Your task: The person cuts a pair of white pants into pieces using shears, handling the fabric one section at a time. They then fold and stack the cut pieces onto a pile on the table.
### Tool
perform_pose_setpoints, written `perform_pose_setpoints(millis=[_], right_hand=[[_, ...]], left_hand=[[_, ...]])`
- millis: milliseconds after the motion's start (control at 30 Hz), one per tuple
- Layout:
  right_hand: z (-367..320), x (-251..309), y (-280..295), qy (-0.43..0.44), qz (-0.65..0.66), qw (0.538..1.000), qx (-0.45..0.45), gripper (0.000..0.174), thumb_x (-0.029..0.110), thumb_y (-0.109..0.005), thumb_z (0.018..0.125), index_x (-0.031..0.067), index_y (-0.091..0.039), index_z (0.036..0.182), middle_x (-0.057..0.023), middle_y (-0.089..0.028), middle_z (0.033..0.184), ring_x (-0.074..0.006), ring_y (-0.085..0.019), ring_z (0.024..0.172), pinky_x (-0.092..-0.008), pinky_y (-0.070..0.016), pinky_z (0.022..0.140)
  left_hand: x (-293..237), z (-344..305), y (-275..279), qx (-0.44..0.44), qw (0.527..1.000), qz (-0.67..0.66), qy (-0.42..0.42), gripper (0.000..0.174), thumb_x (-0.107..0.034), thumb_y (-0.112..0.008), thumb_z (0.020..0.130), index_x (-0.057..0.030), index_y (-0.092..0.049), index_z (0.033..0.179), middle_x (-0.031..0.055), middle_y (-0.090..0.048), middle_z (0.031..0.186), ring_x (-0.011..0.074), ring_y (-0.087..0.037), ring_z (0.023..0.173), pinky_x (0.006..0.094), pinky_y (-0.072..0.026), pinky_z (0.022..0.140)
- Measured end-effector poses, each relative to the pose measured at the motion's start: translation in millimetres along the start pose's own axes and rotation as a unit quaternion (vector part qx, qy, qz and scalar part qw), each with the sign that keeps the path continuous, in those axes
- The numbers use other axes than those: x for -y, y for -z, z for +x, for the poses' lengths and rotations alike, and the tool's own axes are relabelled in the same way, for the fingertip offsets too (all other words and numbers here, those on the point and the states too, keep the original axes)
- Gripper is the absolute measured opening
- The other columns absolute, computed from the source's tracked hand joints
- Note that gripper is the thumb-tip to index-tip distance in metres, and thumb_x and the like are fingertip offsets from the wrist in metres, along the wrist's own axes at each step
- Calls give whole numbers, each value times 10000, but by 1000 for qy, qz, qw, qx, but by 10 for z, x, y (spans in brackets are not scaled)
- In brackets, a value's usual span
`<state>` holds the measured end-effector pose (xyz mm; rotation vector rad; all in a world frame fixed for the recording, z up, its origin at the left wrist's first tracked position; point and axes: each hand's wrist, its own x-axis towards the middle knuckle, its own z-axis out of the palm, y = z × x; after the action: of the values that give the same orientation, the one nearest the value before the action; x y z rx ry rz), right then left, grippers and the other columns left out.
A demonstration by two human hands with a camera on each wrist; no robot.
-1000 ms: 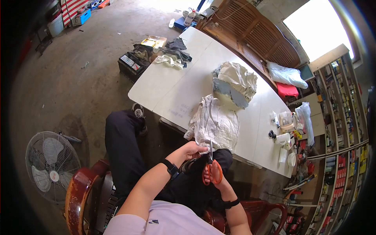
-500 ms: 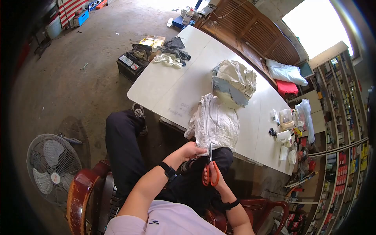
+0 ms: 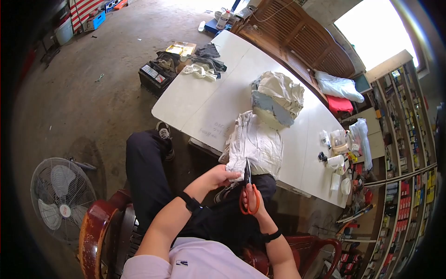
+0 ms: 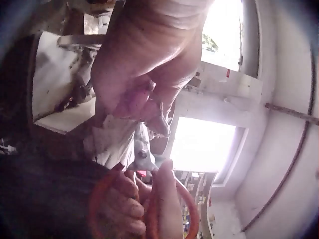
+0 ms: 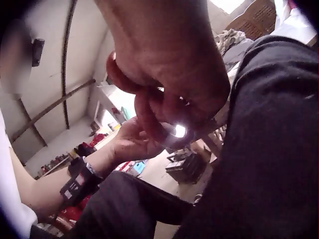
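Note:
A pale, creased cloth (image 3: 260,149) hangs over the table's near edge onto the person's thigh. The left hand (image 3: 223,176) pinches its near edge between thumb and fingers. Just beside it, the right hand (image 3: 253,200) grips scissors (image 3: 247,174) with orange handles, fingers through the loops. Their blades point away from the body and overlap the cloth near the left thumb. In the left wrist view the scissors' metal pivot (image 4: 143,153) shows below the left hand (image 4: 144,64). The right wrist view has the right hand (image 5: 174,74) covering most of the scissors.
Behind the cloth on the white table (image 3: 200,111) stands a stack of folded cloth (image 3: 278,100). Dark rags (image 3: 209,60) lie at the far left corner, beside a black battery (image 3: 155,76). Cups and bags (image 3: 341,153) stand at the right. A fan (image 3: 62,200) is on the floor.
The right hand and scissors have shifted slightly forward and left, with the blades farther over the cloth. The left hand has moved slightly left and away from the body, still pinching the cloth.

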<state>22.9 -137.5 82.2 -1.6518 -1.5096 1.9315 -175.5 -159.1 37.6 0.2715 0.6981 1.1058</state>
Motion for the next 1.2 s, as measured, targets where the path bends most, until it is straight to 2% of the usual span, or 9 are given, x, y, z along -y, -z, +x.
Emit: perform_pose_setpoints(millis=[200, 300, 500, 700, 967, 1033, 1067, 1133, 1200], right_hand=[[160, -10, -44, -4, 127, 989, 70, 464, 531, -385, 956, 98, -475, 816, 4, -457, 628, -111, -467, 518, -260, -405, 485], [37, 199, -7, -7, 125, 983, 131, 556, 612, -320, 931, 88, -480, 835, -13, -475, 689, -151, -508, 607, -354, -509, 659], [-78, 211, 89, -42, 144, 983, 108, 664, 711, -277, 873, 79, -478, 861, -19, -459, 740, -155, -495, 636, -424, -509, 749], [-18, 202, 177, -69, 216, 969, 99, 654, 711, -280, 873, 86, -475, 862, -3, -448, 722, -153, -478, 617, -435, -511, 753], [97, 101, 60, -85, 232, 959, 137, 592, 654, -304, 908, 96, -494, 845, 1, -473, 721, -150, -498, 629, -435, -516, 759], [84, 83, 51, -85, 227, 959, 149, 600, 660, -308, 906, 97, -505, 846, -1, -482, 719, -155, -507, 632, -442, -519, 757], [76, 78, 49, -84, 229, 959, 143, 600, 660, -308, 906, 97, -505, 846, -1, -482, 719, -155, -507, 632, -442, -519, 757], [84, 84, 27, -93, 227, 956, 163, 634, 700, -299, 880, 97, -496, 869, -2, -474, 738, -163, -501, 654, -451, -510, 776], [86, 94, 20, -87, 226, 958, 152, 633, 691, -290, 890, 96, -503, 852, -2, -473, 736, -159, -498, 659, -452, -511, 776]], left_hand=[[-448, 50, 249, -44, 998, -22, -31, 161, -214, -565, 925, -104, -584, 810, -65, -489, 642, 49, -429, 517, 195, -356, 462], [-671, 304, 153, -48, 998, -9, -40, 189, -230, -542, 938, -100, -580, 806, -48, -508, 648, 53, -452, 539, 195, -387, 483], [-816, 757, -131, -72, 995, 20, -71, 292, -271, -451, 979, -52, -631, 1053, 40, -673, 958, 112, -619, 762, 241, -494, 675], [-690, 722, -101, -125, 973, 59, -183, 207, -233, -567, 924, -37, -628, 950, 36, -665, 874, 110, -612, 739, 248, -495, 667], [-63, 480, -4, -167, 938, 274, -132, 138, -128, -651, 820, -5, -597, 788, 58, -638, 683, 170, -621, 571, 271, -515, 546], [-94, 422, -174, -246, 776, 516, -266, 165, -84, -667, 754, -23, -594, 889, 92, -653, 871, 242, -640, 839, 346, -526, 723], [-103, 430, -229, -240, 778, 516, -267, 165, -84, -667, 754, -23, -594, 889, 92, -653, 871, 242, -640, 839, 346, -526, 723], [-179, 483, -293, -302, 585, 646, -387, 468, -74, -683, 684, -64, -541, 1131, 101, -575, 1168, 291, -472, 1188, 412, -400, 988], [-319, 606, -246, -253, 546, 689, -404, 574, -91, -683, 692, -95, -480, 1230, 84, -515, 1260, 270, -392, 1260, 420, -329, 1043]])
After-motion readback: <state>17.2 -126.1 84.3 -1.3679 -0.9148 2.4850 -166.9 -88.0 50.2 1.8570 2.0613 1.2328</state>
